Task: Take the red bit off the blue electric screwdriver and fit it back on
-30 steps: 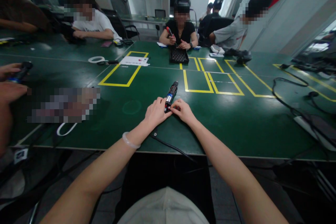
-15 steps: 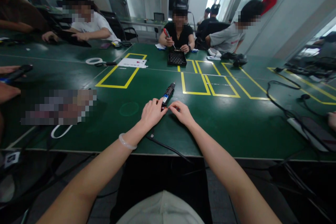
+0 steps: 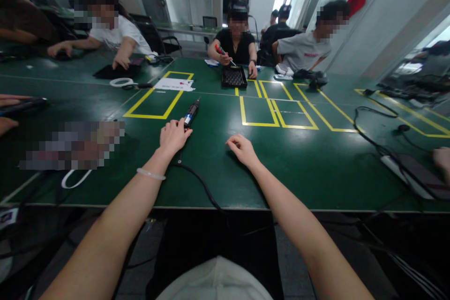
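The rear part of a dark, pointed hand tool with a blue band was gripped by the left hand; the fingers were closed on it, and the exact placing of each fingertip was hidden by the back of the hand. The right hand was held well apart from the tool, with its fingers curled; whether something small was pinched there could not be told.

As a judgement, several troubles were possible. Because the tool was supported only at the rear, its front could be swung to one side if the fingers were loosened, and the thin tip could be knocked or scratched against the green table. A black cable was laid just beside the left wrist, so it could be caught or dragged by a backward pull of the arm. If the tool was pushed further forward, the white sheet could be touched by the tip.

With regard to the grip, most of the tool was left uncovered beyond the thumb. It was directed away from the body and slightly to the right, and its tip was placed just beside the yellow tape outline, on the right side of it.
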Available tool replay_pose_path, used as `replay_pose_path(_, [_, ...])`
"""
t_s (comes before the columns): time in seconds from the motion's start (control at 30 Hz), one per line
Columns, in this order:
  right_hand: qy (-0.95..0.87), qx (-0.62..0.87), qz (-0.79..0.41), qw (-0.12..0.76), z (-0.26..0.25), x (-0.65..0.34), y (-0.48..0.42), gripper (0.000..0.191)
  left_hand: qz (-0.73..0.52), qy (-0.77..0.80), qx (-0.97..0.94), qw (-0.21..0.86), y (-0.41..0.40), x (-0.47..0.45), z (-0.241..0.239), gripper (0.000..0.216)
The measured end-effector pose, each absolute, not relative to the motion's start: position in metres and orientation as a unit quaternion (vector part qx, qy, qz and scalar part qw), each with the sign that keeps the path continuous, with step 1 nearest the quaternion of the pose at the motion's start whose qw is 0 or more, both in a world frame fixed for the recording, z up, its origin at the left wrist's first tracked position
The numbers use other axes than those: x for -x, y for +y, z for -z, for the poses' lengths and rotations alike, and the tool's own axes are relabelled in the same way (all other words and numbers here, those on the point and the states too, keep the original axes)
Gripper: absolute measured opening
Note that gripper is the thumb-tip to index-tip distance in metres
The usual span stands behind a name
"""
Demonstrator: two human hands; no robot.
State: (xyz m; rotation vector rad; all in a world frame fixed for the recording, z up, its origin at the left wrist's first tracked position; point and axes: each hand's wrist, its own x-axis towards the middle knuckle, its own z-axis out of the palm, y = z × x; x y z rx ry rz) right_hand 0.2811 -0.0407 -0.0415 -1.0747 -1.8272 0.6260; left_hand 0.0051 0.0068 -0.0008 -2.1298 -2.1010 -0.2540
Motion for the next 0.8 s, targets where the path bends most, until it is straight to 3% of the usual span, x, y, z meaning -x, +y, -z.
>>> replay_pose_path(0.6, [-0.74, 0.438, -0.263, 0.438, 0.045, -0.282, -0.04, 0.018, 0.131, -0.722, 0.677, 0.06, 0.0, 0.01, -0.003, 0.038])
replay_pose_path(0.8, [-0.726, 0.442, -0.295, 0.437, 0.047, -0.279, -0.038, 0.019, 0.234, -0.698, 0.674, 0.062, 0.0, 0.002, -0.001, 0.037])
